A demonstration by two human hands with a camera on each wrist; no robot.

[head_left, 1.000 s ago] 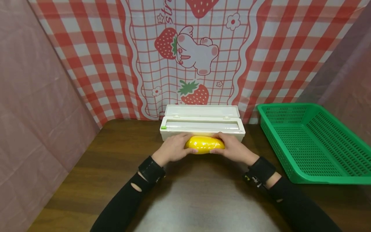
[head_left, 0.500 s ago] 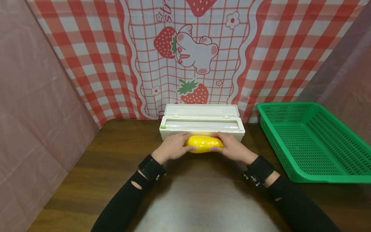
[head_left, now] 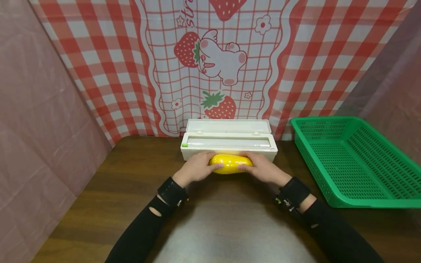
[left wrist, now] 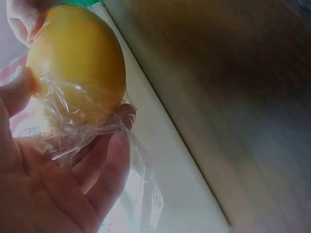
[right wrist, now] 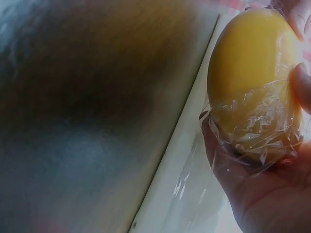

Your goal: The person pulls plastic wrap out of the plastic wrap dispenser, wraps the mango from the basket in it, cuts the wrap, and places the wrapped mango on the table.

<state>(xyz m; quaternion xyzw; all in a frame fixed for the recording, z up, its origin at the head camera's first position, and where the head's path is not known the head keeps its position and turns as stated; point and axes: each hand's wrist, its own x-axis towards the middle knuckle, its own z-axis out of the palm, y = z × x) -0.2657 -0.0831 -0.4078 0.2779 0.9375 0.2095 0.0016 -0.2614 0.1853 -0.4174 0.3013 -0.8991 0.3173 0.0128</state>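
Note:
A smooth yellow oval fruit (head_left: 230, 163), its kind not clear, is held level between both hands in the head view. Clear cling film (left wrist: 73, 109) covers it and gathers in loose crinkles at its ends in the wrist views. My left hand (head_left: 195, 167) grips its left end, thumb on the near side and fingers on the far side. Around the right end, my right hand (head_left: 265, 169) does likewise. Just behind the fruit stands a white cling film dispenser (head_left: 229, 140), its lid (head_left: 228, 126) raised and a green slider (head_left: 185, 145) at its left end.
To the right, a green perforated plastic basket (head_left: 329, 182) stands on the dark wooden table (head_left: 131, 204). A red-and-white checked cloth (head_left: 108, 65) with strawberries hangs behind the table. Pink fabric (head_left: 49, 128) hangs along the left side.

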